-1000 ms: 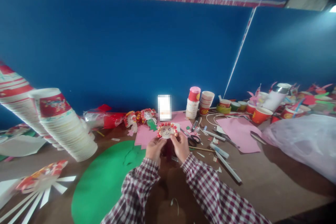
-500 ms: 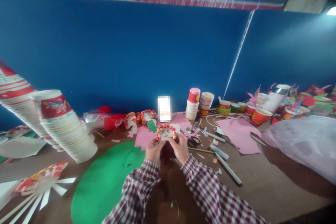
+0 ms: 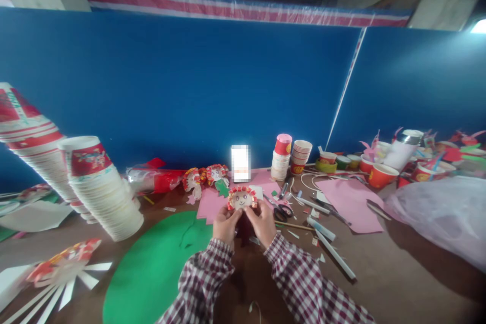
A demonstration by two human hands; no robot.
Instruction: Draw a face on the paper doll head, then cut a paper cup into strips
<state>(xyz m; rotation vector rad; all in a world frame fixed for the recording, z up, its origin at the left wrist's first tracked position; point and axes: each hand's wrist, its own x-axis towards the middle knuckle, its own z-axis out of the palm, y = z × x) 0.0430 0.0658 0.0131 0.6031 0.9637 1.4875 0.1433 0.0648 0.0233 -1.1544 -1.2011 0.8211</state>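
Observation:
Between my two hands is a paper lion face (image 3: 242, 199), with drawn eyes, a smile and a red-and-orange curled mane. My left hand (image 3: 225, 225) pinches its lower left edge, and my right hand (image 3: 262, 224) pinches its lower right. The face is tilted up toward me above the table; my fingers behind it are hidden. Just beyond, two similar paper lions (image 3: 217, 174) rest near pink paper sheets (image 3: 208, 203). Black-handled scissors (image 3: 283, 211) lie right of my right hand.
A large green paper disc (image 3: 152, 268) lies left of my forearms. Tall paper cup stacks (image 3: 104, 192) lean at far left, near a cut-up cup (image 3: 63, 266). Glue sticks (image 3: 334, 253) and scraps lie right. A plastic bag (image 3: 440, 212) and several cups (image 3: 382, 176) stand farther right.
The view has tilted up slightly, so everything sits a little lower. Both hands keep hold of the lion face, which has barely moved over the table.

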